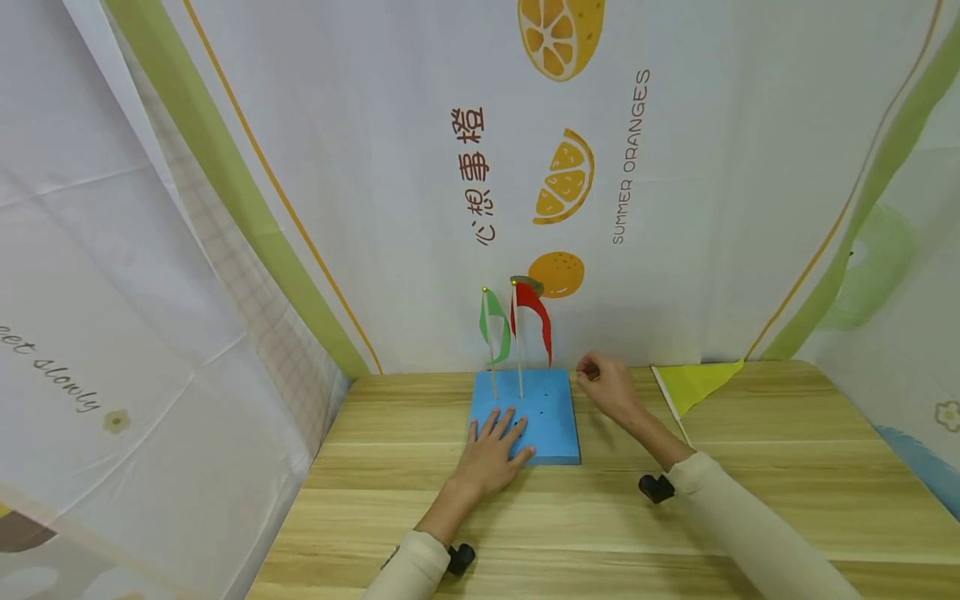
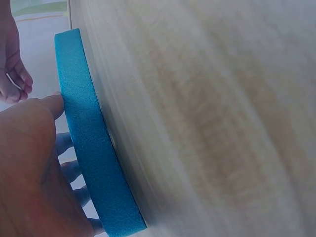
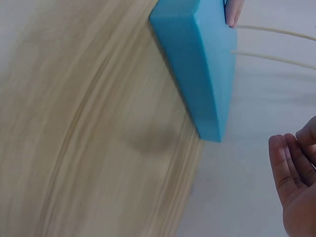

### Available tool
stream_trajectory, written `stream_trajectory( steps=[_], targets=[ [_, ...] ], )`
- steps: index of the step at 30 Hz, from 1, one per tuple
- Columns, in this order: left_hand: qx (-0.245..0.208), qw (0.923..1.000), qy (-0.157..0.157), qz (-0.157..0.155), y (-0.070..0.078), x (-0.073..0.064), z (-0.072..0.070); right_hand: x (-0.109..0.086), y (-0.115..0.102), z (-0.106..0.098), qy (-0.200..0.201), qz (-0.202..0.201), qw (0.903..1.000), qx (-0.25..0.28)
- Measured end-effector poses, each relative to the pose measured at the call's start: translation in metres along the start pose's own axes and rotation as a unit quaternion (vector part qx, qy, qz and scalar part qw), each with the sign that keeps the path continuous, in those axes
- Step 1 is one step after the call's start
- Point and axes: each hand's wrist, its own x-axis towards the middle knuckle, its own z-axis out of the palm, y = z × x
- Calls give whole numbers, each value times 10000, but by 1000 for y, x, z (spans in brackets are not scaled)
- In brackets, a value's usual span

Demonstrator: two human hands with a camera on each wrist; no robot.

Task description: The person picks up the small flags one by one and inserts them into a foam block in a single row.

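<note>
A blue foam block (image 1: 553, 435) with a few small holes in its top lies near the table's back edge. My left hand (image 1: 489, 460) rests on its front left part, fingers spread and thumb at the near edge. Two thin sticks stand in the block's back half, one with a green flag (image 1: 495, 303), the other with a red flag (image 1: 535, 305). Just right of the block my right hand (image 1: 609, 388) hovers above the table, fingers loosely bent. In the right wrist view its fingers (image 3: 281, 168) show nothing between them.
A yellow flag (image 1: 696, 385) on a white stick lies at the table's back right. Behind the wooden table (image 1: 405, 425) hangs a white curtain (image 1: 390, 208) printed with oranges, and more cloth hangs at both sides. Black wrist cameras (image 1: 656, 488) sit under both sleeves.
</note>
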Motion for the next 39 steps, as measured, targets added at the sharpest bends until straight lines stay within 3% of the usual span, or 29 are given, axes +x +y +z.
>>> stream_trajectory(
  steps=[9,17,39],
  targets=[
    [-30,10000,36,49,0,-1,1,-10,19,-16,-10,-10,10000,29],
    [-51,10000,16,52,-1,0,2,-22,28,-38,114,104,9988,-464],
    [-53,9998,144,120,-1,0,1,-39,57,-84,435,475,9942,-859]
  ],
)
